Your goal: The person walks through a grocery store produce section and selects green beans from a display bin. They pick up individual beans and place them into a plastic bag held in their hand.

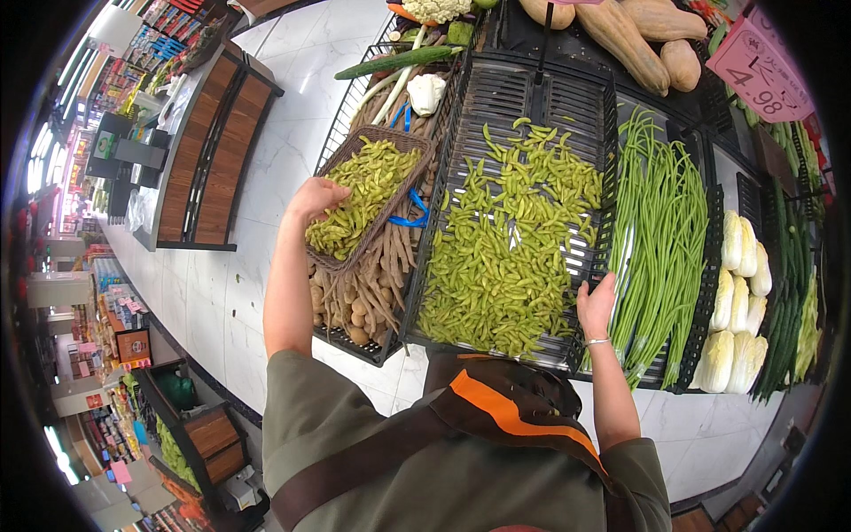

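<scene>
My left hand (320, 199) is at the left side of a brown woven basket (392, 219) full of green edamame pods (372, 174), its fingers bent over the pods; whether it grips any is hidden. The basket rests tilted on long brown roots and potatoes. Before me, a black plastic crate (432, 266) holds a spread of loose edamame pods (498, 286), thickest at its near end, with bare slats showing at the far end. My right hand (596, 302) is at the crate's right edge, beside the long green beans (658, 246); its fingers look partly spread and nothing shows in it.
Napa cabbages (736, 299) and cucumbers (784, 299) lie farther right. Squashes (625, 40) sit at the back, near a pink price sign (761, 66). A cucumber (399, 62), cauliflower (435, 9) and a white cabbage (425, 93) lie beyond the basket. A wood-panelled counter (206, 153) stands at left.
</scene>
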Motion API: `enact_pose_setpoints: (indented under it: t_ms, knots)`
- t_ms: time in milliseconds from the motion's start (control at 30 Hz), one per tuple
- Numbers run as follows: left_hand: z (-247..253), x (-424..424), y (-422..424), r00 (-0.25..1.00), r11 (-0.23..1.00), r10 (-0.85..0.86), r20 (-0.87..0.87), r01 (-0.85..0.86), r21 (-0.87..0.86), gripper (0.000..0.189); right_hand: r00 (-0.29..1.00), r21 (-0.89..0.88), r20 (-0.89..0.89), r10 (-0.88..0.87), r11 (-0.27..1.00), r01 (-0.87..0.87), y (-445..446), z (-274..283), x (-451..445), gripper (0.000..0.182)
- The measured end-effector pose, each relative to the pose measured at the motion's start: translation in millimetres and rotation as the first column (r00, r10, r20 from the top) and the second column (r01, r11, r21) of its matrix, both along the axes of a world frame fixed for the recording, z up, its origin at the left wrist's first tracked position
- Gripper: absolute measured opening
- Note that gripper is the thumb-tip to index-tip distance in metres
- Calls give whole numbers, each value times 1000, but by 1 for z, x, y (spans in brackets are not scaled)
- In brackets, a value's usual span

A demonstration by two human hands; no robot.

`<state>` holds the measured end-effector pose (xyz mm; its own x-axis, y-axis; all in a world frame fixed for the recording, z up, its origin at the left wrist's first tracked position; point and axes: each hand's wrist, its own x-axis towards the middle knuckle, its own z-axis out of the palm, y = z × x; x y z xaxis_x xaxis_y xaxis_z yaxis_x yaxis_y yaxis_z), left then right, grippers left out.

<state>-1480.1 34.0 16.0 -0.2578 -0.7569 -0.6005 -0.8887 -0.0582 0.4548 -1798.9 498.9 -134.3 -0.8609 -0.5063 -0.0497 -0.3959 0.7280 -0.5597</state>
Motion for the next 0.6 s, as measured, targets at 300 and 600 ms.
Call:
enact_pose_setpoints:
  t_ms: [300, 600]
  knots:
    - [-8, 16, -11, 991, 994, -106, 77, 108, -27, 33, 1000, 0, -21, 15, 1000, -15, 1, 0, 0, 49]
    - [-11, 30, -10, 998, 989, -52, 21, 49, 140, 21, 998, -39, -60, 20, 999, -23, 1, -4, 1, 49]
